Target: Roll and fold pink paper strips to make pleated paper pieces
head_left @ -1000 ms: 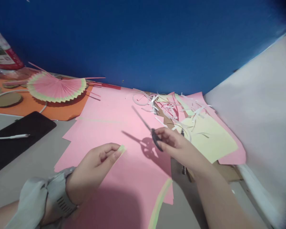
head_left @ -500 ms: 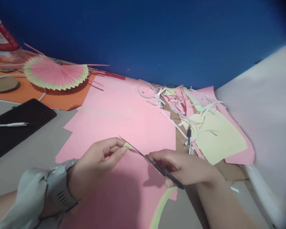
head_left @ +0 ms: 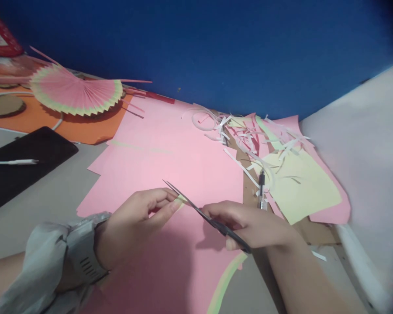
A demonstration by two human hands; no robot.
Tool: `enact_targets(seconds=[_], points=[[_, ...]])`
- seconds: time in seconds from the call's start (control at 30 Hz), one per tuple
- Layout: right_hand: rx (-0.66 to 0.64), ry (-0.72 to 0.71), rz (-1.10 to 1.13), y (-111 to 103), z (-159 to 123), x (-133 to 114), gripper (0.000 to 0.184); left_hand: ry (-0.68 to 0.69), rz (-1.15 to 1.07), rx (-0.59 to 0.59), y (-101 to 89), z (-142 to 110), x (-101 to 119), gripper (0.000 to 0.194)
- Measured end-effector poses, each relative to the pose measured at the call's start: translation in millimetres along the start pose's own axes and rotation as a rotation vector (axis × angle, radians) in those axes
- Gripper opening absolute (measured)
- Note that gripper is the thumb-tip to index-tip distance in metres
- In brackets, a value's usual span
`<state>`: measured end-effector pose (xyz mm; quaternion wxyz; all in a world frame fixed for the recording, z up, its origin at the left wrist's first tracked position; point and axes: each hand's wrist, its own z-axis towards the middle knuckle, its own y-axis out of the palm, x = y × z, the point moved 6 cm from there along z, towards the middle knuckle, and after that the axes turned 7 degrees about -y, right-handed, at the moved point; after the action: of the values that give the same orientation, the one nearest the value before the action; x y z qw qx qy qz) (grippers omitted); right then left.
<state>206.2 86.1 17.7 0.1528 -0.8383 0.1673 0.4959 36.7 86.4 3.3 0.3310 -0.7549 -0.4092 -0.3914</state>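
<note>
Standing left of the pink sheet (head_left: 183,170), a bottle (head_left: 3,39) is showing only partly; over the sheet, the left hand (head_left: 139,218) is pinching pale-green paper (head_left: 182,199), the right hand (head_left: 255,224) is gripping scissors (head_left: 212,221).

2 hands (head_left: 136,222) (head_left: 257,223), fingers (head_left: 163,194) seemingly curled

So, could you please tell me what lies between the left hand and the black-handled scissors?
The head view shows a small pale yellow paper piece there, pinched by the left hand, its end close to the blades of the scissors; whether they touch is unclear.
</note>
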Motion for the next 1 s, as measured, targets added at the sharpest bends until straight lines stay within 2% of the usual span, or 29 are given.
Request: enact_targets(seconds=[0.2, 0.43, 0.8, 1.0], points=[[0.006, 0.005, 0.005, -0.1, 0.2, -0.5, 0.058, -0.009, -0.004, -0.003, -0.1, -0.9, -2.0, 0.036], [0.019, 0.038, 0.022, 2.1, 2.6, 0.9, 0.034, -0.035, -0.047, -0.022, -0.4, -1.6, 1.7, 0.034], [0.060, 0.075, 0.074, 3.8, 4.0, -2.5, 0.024, -0.039, -0.121, -0.062, -0.4, -2.1, -2.4, 0.035], [0.067, 0.080, 0.118, 6.0, 5.3, -3.0, 0.025, -0.053, -0.110, -0.055, 0.4, -1.5, -1.8, 0.036]])
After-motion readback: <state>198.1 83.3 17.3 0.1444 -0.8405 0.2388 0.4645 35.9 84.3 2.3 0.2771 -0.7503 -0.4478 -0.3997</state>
